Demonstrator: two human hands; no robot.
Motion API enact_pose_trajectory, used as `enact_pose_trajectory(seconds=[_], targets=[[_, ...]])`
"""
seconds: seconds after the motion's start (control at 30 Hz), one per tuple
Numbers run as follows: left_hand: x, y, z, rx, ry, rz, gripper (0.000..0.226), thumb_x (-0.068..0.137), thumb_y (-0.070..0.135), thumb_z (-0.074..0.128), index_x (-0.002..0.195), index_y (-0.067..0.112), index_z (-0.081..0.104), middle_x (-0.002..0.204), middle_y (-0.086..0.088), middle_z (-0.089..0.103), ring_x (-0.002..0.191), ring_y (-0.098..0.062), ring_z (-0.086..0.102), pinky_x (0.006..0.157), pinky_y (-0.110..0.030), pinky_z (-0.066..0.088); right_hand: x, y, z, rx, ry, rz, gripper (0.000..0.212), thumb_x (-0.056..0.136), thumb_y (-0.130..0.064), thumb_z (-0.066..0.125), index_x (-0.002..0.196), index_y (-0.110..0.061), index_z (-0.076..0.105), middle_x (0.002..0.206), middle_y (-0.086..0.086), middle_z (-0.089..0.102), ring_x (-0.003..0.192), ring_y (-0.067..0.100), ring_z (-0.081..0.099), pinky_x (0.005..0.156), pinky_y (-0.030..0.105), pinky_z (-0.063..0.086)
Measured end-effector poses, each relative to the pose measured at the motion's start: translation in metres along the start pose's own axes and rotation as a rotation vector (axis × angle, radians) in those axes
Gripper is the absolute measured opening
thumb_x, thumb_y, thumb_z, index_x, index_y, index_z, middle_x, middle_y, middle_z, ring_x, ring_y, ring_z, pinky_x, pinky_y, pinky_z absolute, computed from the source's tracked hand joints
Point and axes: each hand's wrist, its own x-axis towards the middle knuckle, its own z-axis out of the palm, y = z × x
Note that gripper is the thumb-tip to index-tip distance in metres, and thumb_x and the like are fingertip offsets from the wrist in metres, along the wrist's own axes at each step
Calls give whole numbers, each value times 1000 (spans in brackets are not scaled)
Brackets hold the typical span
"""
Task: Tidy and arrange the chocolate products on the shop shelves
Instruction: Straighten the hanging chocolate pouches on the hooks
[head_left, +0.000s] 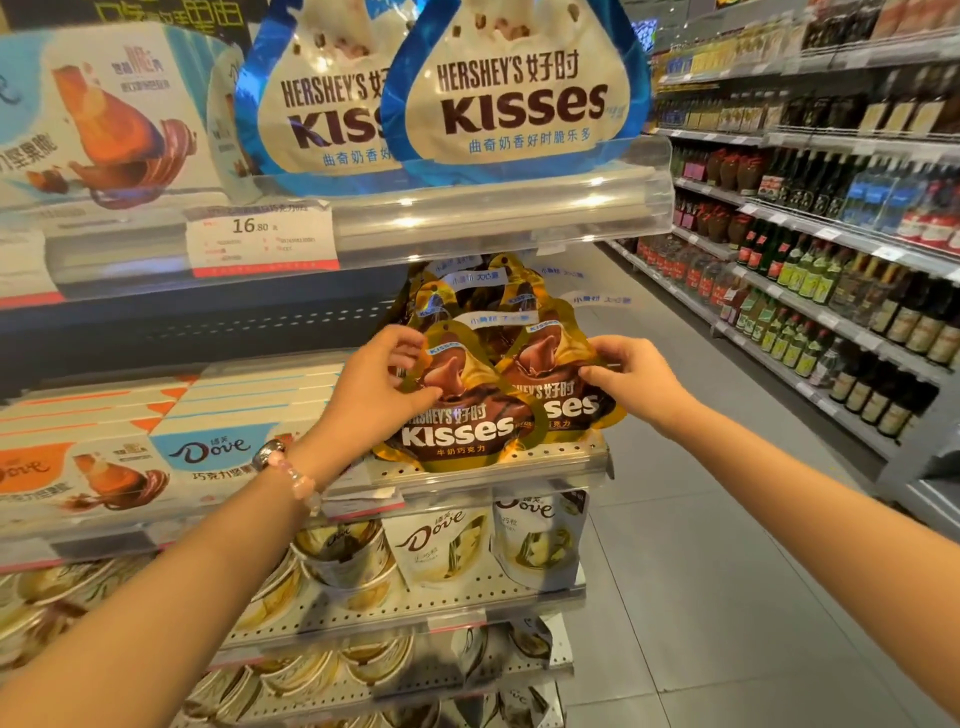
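Note:
Two rows of gold-and-brown Kisses milk chocolate bags stand on the middle shelf (524, 460). My left hand (382, 387) pinches the left edge of the front left bag (460, 421). My right hand (631, 382) pinches the right edge of the front right bag (558, 387), which sits partly behind the left one. More of the same bags stand behind them. Two blue-and-white Kisses bags (511, 98) lean on the shelf above.
Dove boxes (208, 441) lie left of the gold bags, and larger boxes (98, 119) fill the upper left. Dove pouches (444, 548) line the lower shelves. A price tag (260, 236) hangs on the upper rail. Bottle shelves (831, 270) flank the grey-floored aisle on the right.

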Motion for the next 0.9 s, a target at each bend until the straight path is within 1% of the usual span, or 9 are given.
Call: enact_pose_trajectory(seconds=[0.1, 0.2, 0.3, 0.43, 0.5, 0.6, 0.67, 0.77, 0.9], targets=[[-24, 2, -3, 10, 170, 118, 38, 73, 8, 74, 102, 23, 53, 102, 4, 56, 89, -3, 55, 71, -8, 42, -16, 11, 2, -76, 202, -91, 29, 88, -6, 57, 116, -12, 63, 114, 3, 63, 106, 14, 56, 85, 18, 44], [-50, 0, -3, -14, 246, 204, 28, 75, 2, 71, 93, 15, 55, 86, -4, 57, 76, -12, 54, 64, -16, 44, -42, 18, 5, -147, 379, -296, 24, 86, -1, 58, 108, -10, 63, 105, 0, 59, 98, 9, 53, 80, 3, 35], [-78, -9, 7, -89, 84, 161, 24, 75, 0, 71, 86, 17, 57, 72, 0, 56, 62, -7, 50, 55, -16, 43, -68, 24, 12, -161, 377, -440, 15, 84, 2, 61, 98, -4, 62, 95, 2, 58, 86, 7, 52, 76, 6, 39], [-106, -33, 28, -90, -216, -29, 27, 76, -12, 65, 66, 13, 61, 61, 3, 50, 54, -1, 49, 54, -12, 38, -101, 34, 28, -56, 137, -421, 9, 84, 0, 62, 85, -9, 62, 77, 0, 62, 69, 9, 56, 62, 15, 46], [-118, -49, 35, 31, -298, -36, 22, 76, -2, 69, 62, 14, 61, 61, 1, 54, 55, -2, 53, 52, -11, 40, -114, 47, 36, -45, 6, -322, 10, 86, -7, 62, 76, -10, 63, 66, 2, 61, 61, 14, 55, 55, 23, 46], [-130, -72, 46, 131, -254, -117, 11, 78, 13, 70, 71, 14, 62, 68, -3, 65, 64, -15, 61, 62, -31, 50, -122, 74, 49, -184, -133, -3, 23, 86, -31, 60, 70, -15, 65, 62, 4, 63, 60, 18, 59, 59, 37, 50], [-135, -86, 52, 176, -191, -162, 7, 81, 15, 68, 85, 11, 65, 80, -7, 66, 73, -23, 61, 69, -37, 50, -122, 94, 59, -315, -187, 191, 25, 87, -35, 60, 79, -13, 69, 73, 4, 69, 69, 19, 64, 70, 41, 56], [-138, -110, 62, 304, -82, -108, 32, 80, 17, 70, 109, 6, 60, 109, -7, 61, 102, -23, 54, 89, -33, 42, -115, 119, 73, -361, -125, 332, 31, 86, -35, 63, 103, -9, 67, 98, 8, 71, 84, 17, 63, 80, 35, 54], [-130, -129, 67, 248, 23, -171, 61, 76, 22, 75, 128, 9, 47, 128, -5, 52, 120, -23, 45, 102, -40, 37, -100, 143, 90, -236, -25, 512, 74, 78, -29, 74, 138, -6, 37, 135, 16, 49, 121, 29, 50, 96, 40, 46]])
